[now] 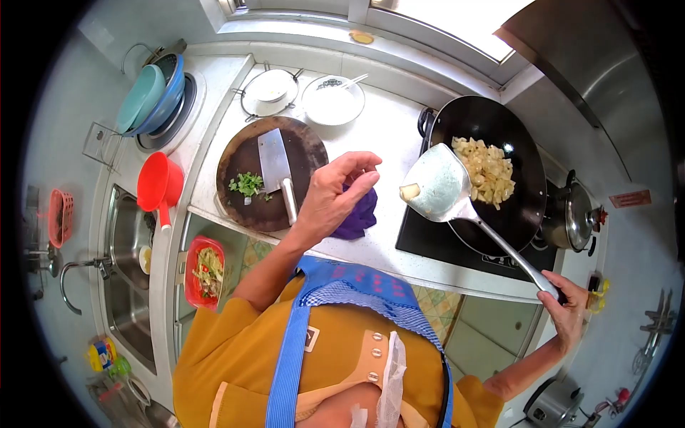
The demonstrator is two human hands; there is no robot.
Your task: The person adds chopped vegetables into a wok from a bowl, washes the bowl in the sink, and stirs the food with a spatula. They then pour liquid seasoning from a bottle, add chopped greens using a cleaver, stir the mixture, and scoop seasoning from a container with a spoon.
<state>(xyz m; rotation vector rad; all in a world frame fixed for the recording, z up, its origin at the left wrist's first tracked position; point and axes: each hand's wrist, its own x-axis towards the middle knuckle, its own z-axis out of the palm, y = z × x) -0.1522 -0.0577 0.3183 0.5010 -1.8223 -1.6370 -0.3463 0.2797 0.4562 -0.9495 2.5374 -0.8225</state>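
In my right hand (pixel 567 314) I grip the handle of a wok spatula (pixel 437 182), its wide metal blade raised at the near left side of the wok (pixel 524 207). One pale cooked piece (pixel 409 191) sits on the blade's left edge. Inside the wok lies a heap of glossy, pale yellow chopped food (pixel 484 171). My left hand (pixel 344 189) hovers over the counter between the chopping board and the wok, fingers curled, thumb and forefinger apart, holding nothing. Below it is a purple cloth or bag (pixel 357 217), partly hidden by the hand.
On the round chopping board (pixel 235 153) lie a cleaver (pixel 273 160) and chopped greens (pixel 247 185). Behind are a white bowl (pixel 332 107) and a small dish on a rack. A lidded pot (pixel 576 217) stands right of the wok. Left are a red ladle (pixel 160 182) and a sink (pixel 128 307).
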